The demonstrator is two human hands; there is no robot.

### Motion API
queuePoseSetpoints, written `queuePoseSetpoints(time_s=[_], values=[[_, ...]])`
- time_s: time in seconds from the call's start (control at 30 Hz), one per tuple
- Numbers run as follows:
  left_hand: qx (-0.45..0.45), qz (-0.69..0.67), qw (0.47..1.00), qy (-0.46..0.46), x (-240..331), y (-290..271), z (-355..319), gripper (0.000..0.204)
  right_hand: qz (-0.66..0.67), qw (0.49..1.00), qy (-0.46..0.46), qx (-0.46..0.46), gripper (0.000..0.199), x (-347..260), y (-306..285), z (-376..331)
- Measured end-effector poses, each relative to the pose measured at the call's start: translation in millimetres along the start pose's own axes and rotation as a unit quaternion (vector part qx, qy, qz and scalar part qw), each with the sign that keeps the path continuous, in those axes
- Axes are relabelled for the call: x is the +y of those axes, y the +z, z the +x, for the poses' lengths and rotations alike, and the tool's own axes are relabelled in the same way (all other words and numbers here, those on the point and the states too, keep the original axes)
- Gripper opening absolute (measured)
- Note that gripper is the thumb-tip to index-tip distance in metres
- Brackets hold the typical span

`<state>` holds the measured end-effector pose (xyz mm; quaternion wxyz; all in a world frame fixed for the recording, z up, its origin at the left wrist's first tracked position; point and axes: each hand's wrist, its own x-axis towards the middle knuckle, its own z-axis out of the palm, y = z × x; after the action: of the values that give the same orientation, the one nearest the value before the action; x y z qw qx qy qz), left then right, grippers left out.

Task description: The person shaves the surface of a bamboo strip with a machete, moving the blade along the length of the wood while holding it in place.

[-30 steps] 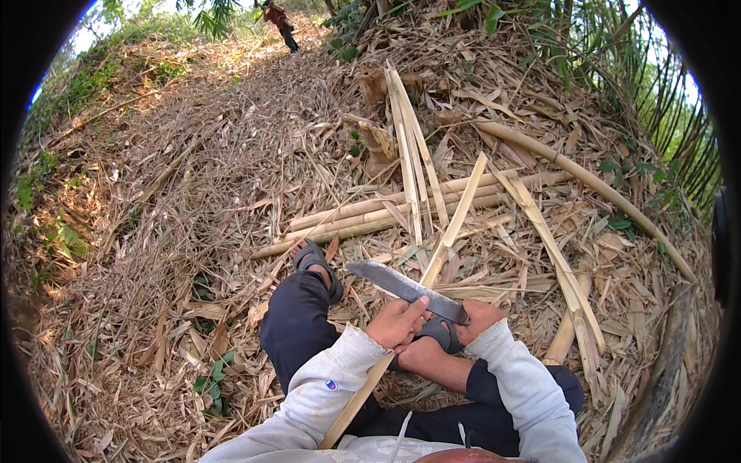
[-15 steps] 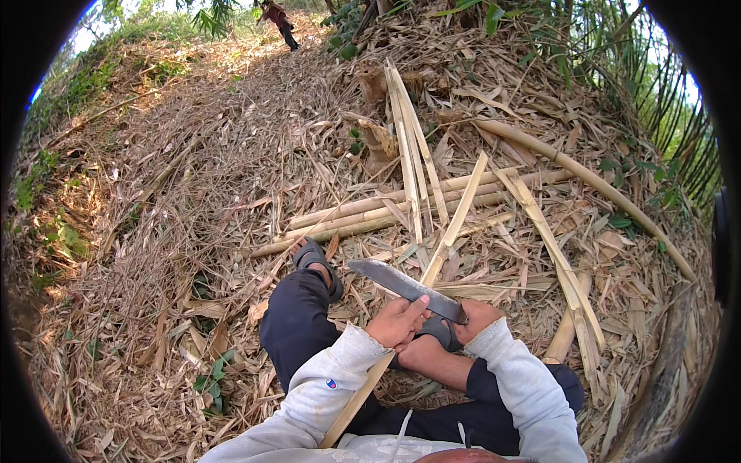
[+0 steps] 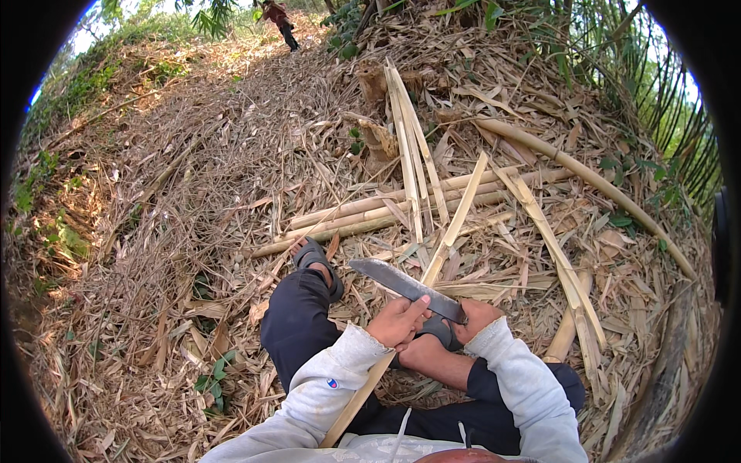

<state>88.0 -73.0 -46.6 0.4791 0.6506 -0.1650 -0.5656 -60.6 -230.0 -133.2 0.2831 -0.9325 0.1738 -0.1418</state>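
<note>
I sit on the ground with a long split bamboo strip (image 3: 455,224) running from under my arms out over my lap. My left hand (image 3: 398,321) holds the strip close to my body, thumb against the blade. My right hand (image 3: 474,318) grips the handle of a broad grey knife (image 3: 401,284), whose blade lies across the strip and points left. My left leg in dark trousers (image 3: 297,328) stretches forward, ending in a sandalled foot (image 3: 312,256).
Dry bamboo leaves and husks cover the slope. Several cut bamboo poles (image 3: 370,212) and split strips (image 3: 409,147) lie ahead; a long curved pole (image 3: 594,185) lies to the right. Green bamboo stems (image 3: 679,116) stand at right. Another person (image 3: 278,19) walks far upslope.
</note>
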Motion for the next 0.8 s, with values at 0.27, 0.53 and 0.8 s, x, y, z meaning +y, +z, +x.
queuePoseSetpoints(time_s=[0.27,0.53,0.8], values=[[-0.003,-0.007,1.0,0.0,-1.6,-0.4,0.6,0.044,0.004,1.0,0.012,-0.022,0.031,4.5,6.8,-0.5],[-0.008,-0.024,1.0,-0.012,-2.0,0.6,0.4,0.039,-0.01,0.999,0.027,-0.021,0.029,-2.8,-3.2,0.6],[-0.023,-0.038,0.999,0.004,1.6,2.7,-4.6,0.031,-0.003,0.998,0.036,0.047,0.028,3.6,-13.9,6.6]])
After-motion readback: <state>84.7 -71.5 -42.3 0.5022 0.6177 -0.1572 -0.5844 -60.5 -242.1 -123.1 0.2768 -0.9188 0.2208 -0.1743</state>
